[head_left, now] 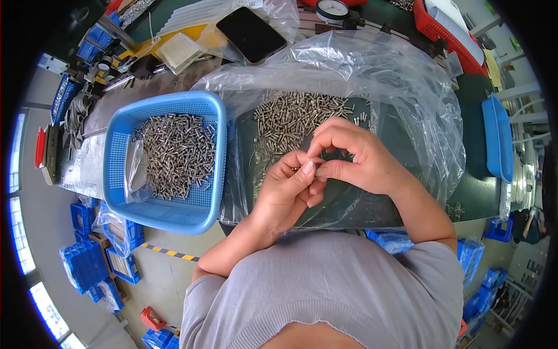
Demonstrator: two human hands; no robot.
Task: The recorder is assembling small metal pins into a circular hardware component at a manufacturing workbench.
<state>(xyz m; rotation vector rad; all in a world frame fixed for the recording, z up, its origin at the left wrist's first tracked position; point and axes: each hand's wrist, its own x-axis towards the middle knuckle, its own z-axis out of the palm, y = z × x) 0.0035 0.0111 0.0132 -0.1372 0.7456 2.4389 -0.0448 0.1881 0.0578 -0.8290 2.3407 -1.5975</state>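
Observation:
My left hand (285, 189) and my right hand (360, 160) meet above the near edge of a heap of small metal pins (299, 116). The fingertips of both are pinched together and touch each other. Whatever sits between them is mostly covered by the fingers and too small to name. The heap lies on a clear plastic sheet (407, 99) spread over the dark green table. To the left stands a blue plastic basket (216, 174) holding many similar metal pins (177, 154) and a white slip (136, 166). A few loose pins (361, 117) lie just beyond my right hand.
A black phone (251, 34) lies on plastic bags at the back. Behind are a dial gauge (332, 8) and a red basket (444, 38) with papers. A blue tray (497, 136) is at the right. Blue crates (87, 264) stand on the floor at left.

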